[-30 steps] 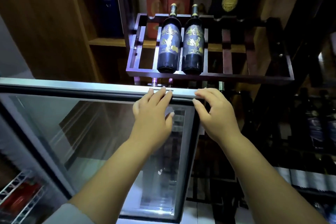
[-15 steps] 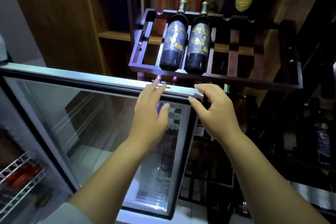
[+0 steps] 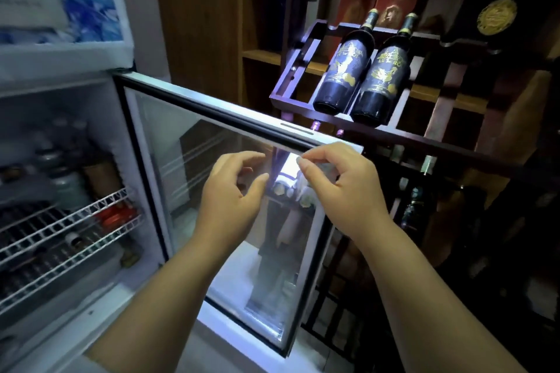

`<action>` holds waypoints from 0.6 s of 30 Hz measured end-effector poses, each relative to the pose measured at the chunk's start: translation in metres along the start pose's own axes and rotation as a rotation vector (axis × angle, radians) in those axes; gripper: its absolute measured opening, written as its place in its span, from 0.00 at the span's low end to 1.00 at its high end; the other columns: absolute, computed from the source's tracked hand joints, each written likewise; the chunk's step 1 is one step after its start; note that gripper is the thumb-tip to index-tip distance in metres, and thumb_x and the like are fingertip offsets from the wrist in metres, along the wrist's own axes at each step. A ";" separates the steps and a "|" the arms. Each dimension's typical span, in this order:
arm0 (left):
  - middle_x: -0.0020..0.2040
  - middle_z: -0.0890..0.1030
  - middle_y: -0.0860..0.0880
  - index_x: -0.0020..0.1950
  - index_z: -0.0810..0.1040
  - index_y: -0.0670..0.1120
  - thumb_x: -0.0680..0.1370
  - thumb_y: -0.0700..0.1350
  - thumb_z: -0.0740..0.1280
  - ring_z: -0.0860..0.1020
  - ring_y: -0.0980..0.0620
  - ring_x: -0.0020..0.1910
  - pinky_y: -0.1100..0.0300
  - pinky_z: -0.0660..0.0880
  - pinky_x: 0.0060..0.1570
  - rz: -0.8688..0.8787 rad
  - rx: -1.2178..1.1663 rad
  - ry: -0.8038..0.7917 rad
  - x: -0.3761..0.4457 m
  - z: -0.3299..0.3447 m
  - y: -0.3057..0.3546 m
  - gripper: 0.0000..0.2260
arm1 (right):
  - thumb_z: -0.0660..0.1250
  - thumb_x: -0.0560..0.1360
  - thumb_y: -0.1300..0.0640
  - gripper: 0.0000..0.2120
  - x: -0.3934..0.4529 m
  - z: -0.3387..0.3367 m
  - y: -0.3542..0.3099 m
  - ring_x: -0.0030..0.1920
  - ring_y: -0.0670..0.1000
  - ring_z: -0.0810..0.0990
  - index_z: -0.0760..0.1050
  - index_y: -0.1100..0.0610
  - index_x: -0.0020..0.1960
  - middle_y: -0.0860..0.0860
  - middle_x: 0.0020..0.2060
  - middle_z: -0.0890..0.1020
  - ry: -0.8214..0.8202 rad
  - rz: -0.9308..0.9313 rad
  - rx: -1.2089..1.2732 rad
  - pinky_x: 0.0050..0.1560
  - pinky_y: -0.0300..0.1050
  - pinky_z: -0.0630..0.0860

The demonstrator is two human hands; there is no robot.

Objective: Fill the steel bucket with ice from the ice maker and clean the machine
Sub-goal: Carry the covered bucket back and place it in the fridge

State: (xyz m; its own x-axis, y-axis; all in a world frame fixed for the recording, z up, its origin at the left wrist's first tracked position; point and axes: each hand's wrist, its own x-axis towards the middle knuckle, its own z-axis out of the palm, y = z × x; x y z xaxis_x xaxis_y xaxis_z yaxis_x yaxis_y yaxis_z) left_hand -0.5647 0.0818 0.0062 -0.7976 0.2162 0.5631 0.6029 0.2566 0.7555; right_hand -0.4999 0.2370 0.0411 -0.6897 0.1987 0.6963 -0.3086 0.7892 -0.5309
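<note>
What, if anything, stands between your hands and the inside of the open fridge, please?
The glass door does. It is swung open, and both the left hand and the right hand hover in front of its pane near the top corner, while the wire shelves lie behind it to the left. No steel bucket or ice is visible.

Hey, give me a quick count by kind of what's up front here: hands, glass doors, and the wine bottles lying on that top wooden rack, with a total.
Hands: 2, the left hand and the right hand
Glass doors: 1, the open glass door
Wine bottles on the top wooden rack: 2, the left bottle and the right bottle
Total: 5
</note>
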 end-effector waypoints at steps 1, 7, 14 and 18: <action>0.51 0.75 0.58 0.55 0.76 0.54 0.76 0.42 0.68 0.74 0.66 0.51 0.78 0.69 0.45 -0.027 0.016 0.017 -0.009 -0.006 0.000 0.10 | 0.68 0.75 0.56 0.04 -0.004 0.003 -0.002 0.45 0.43 0.77 0.81 0.54 0.45 0.44 0.41 0.81 -0.033 0.003 0.023 0.46 0.37 0.73; 0.52 0.78 0.54 0.53 0.77 0.53 0.76 0.42 0.68 0.76 0.65 0.48 0.76 0.71 0.44 -0.197 0.090 0.116 -0.066 -0.043 -0.002 0.08 | 0.68 0.75 0.54 0.05 -0.034 0.034 -0.018 0.45 0.42 0.77 0.82 0.54 0.46 0.43 0.41 0.81 -0.211 0.002 0.148 0.44 0.35 0.72; 0.52 0.79 0.53 0.52 0.77 0.54 0.76 0.43 0.68 0.78 0.58 0.49 0.61 0.77 0.47 -0.353 0.131 0.290 -0.120 -0.089 0.001 0.08 | 0.68 0.75 0.51 0.07 -0.060 0.068 -0.048 0.45 0.42 0.78 0.81 0.53 0.49 0.44 0.43 0.80 -0.466 0.001 0.222 0.49 0.41 0.77; 0.52 0.78 0.54 0.50 0.75 0.58 0.76 0.43 0.68 0.77 0.63 0.47 0.69 0.72 0.43 -0.412 0.206 0.382 -0.146 -0.120 0.007 0.09 | 0.67 0.75 0.50 0.08 -0.068 0.089 -0.070 0.45 0.41 0.77 0.80 0.53 0.50 0.43 0.43 0.80 -0.596 -0.039 0.278 0.47 0.37 0.75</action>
State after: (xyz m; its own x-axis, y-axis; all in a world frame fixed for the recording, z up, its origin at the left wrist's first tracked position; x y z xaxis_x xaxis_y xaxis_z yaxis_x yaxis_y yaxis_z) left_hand -0.4467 -0.0609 -0.0309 -0.8937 -0.2845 0.3470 0.2033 0.4328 0.8783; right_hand -0.4891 0.1168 -0.0122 -0.8947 -0.2457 0.3731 -0.4431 0.5943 -0.6712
